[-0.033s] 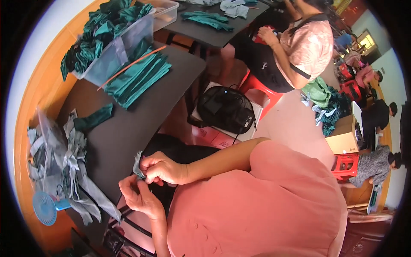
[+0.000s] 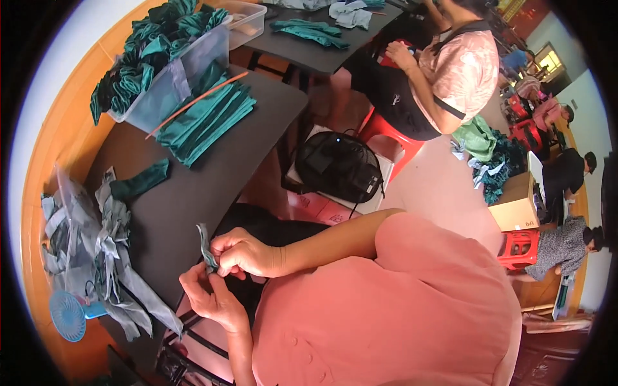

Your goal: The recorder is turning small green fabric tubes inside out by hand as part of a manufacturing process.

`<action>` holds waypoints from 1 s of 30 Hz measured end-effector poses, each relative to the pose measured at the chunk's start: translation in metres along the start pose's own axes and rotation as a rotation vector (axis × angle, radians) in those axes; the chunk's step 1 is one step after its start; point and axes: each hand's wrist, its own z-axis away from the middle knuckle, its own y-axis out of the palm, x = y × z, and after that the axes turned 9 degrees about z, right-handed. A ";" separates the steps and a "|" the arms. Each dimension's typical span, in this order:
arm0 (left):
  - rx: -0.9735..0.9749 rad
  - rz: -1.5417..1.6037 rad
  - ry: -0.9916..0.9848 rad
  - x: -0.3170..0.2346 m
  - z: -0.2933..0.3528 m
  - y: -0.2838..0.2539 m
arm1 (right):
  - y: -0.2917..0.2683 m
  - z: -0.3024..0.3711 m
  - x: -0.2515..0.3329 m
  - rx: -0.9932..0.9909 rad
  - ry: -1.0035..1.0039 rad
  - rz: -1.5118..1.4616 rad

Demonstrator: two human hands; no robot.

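A small folded strip of grey-green fabric (image 2: 204, 239) is pinched between both my hands beside the dark table edge. My right hand (image 2: 248, 252) is closed, thumb and fingers pressed together on the strip's lower part. Just below it, my left hand (image 2: 214, 299) holds the bottom end between thumb and fingertips, its other fingers loosely curled. The strip's free end sticks up past my fingers; its lower end is mostly hidden by them.
On the dark table (image 2: 187, 206) lie a stack of green fabric pieces (image 2: 206, 122), an orange stick (image 2: 196, 105) and grey fabric strips (image 2: 116, 238). A clear bin (image 2: 206, 58) is heaped with green fabric. A blue fan (image 2: 67, 315) and black backpack (image 2: 339, 164) are nearby. Another person (image 2: 460, 77) sits opposite.
The strip's free end now stands up longer and straighter above my fingers. Both hands keep almost the same place and grip.
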 end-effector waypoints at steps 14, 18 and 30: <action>0.063 0.023 0.087 -0.001 -0.013 0.002 | -0.004 0.000 0.023 -0.043 0.104 -0.033; 0.073 -0.035 0.252 -0.007 -0.023 0.005 | 0.009 0.000 0.009 -0.033 0.123 -0.060; -0.041 0.290 -0.081 -0.002 -0.019 0.003 | -0.004 0.003 0.034 0.111 0.105 0.105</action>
